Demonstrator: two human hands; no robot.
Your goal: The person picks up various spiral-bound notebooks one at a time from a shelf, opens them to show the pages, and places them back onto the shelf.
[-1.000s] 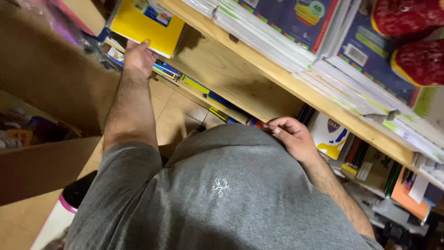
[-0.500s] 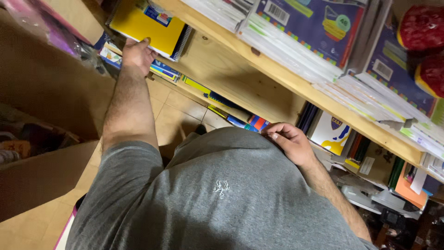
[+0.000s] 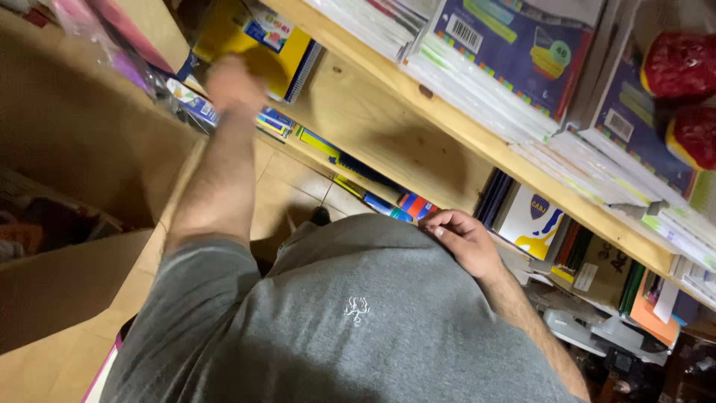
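— Reaching up with the left hand [image 3: 235,83], is that the step in hand?

— Looks so. It sits against the lower edge of the yellow notebook [image 3: 253,41], which lies on the wooden shelf [image 3: 373,123], at that shelf's far left end. The hand is blurred, so I cannot tell whether its fingers are spread or pinching the cover.

— And the right hand [image 3: 462,239]?

— Low, under the shelf, resting on the grey shirt [image 3: 358,313]. Its fingers [image 3: 440,221] are curled loosely together and hold nothing I can see.

— What's around the notebook?

— Just below the shelf, a row of coloured books [image 3: 350,168] stands spine-out. Above the shelf, stacks of white paper pads [image 3: 477,82] lie on the next board.

— What would the next move call for?

— My judgement: a firm grip on the notebook's lower edge, thumb under and fingers over, then a straight slide along the shelf, since the spiral binding could catch the shelf's edge.
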